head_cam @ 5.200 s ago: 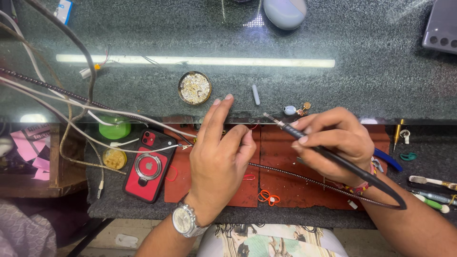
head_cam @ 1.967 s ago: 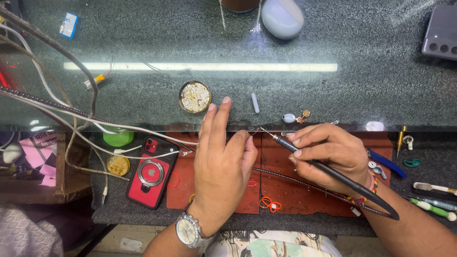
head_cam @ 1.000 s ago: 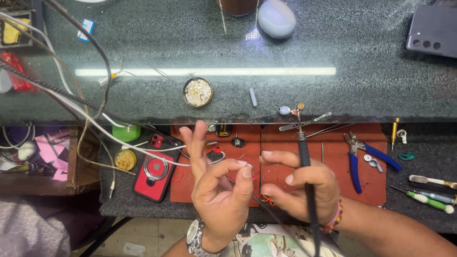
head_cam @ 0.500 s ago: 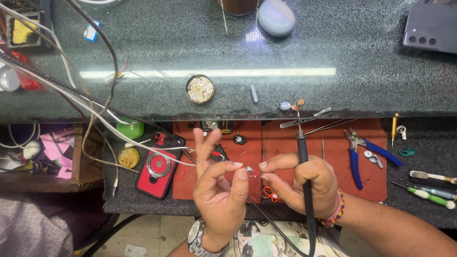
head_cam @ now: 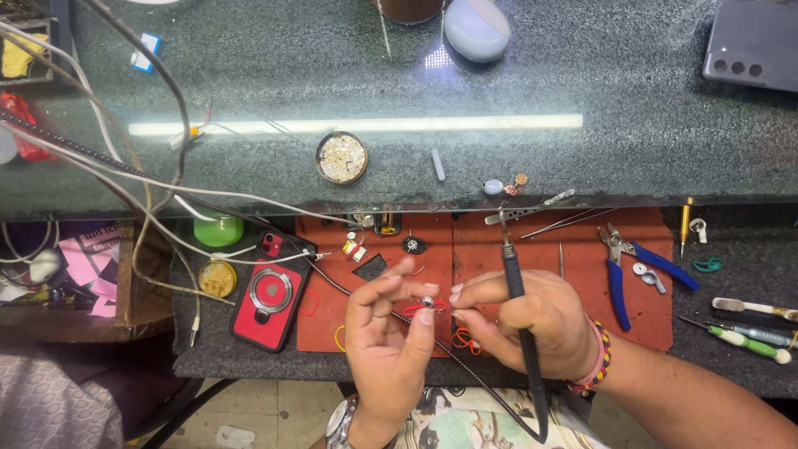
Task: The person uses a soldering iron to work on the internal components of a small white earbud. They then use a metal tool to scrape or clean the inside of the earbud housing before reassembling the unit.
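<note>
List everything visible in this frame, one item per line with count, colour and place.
small part: one, metallic with red wires, pinched between both hands
soldering iron: one, black, in right hand, tip up
phone: one, red case, left of mat
mat: one, red, on work surface
pliers: one, blue handles, right side of mat
tweezers: one, silver, mat's top edge
round tin: one, dark rim, on the counter
screwdrivers: a few, far right
cables: several, white and black, left
left hand: wristwatch
right hand: beaded bracelet
</note>
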